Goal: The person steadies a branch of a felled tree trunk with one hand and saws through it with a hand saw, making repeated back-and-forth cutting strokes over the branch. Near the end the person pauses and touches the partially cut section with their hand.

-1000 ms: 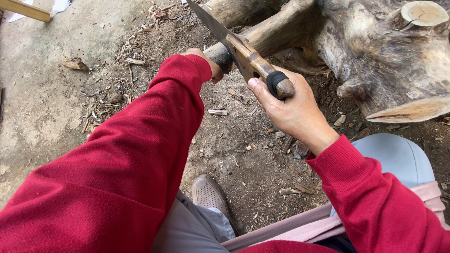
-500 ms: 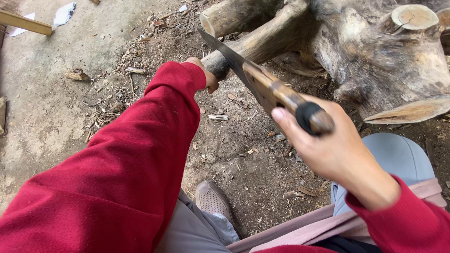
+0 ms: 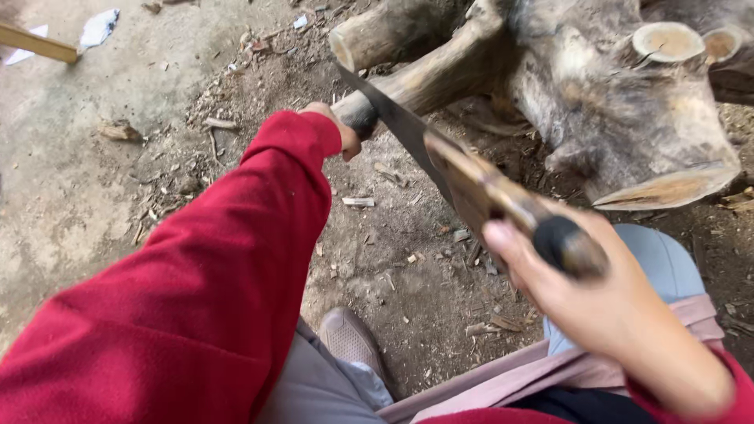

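Observation:
My left hand [image 3: 339, 126], at the end of a red sleeve, grips the near end of a thick wooden branch [image 3: 428, 78] that slants up to the right. My right hand [image 3: 605, 302] is closed round the wooden, dark-capped handle of a long machete [image 3: 440, 157]. Its blade points up and left, with the tip raised above the branch just beside my left hand. The handle is close to the camera and blurred.
A large gnarled stump [image 3: 628, 102] with cut limbs lies at the upper right. Wood chips litter the dirt ground [image 3: 393, 235]. A wooden stick [image 3: 35, 43] and pale scraps lie at the top left. My shoe [image 3: 349, 338] rests below.
My right hand has pulled the machete back and down toward the camera, away from the branch. My left hand has stayed on the branch's end.

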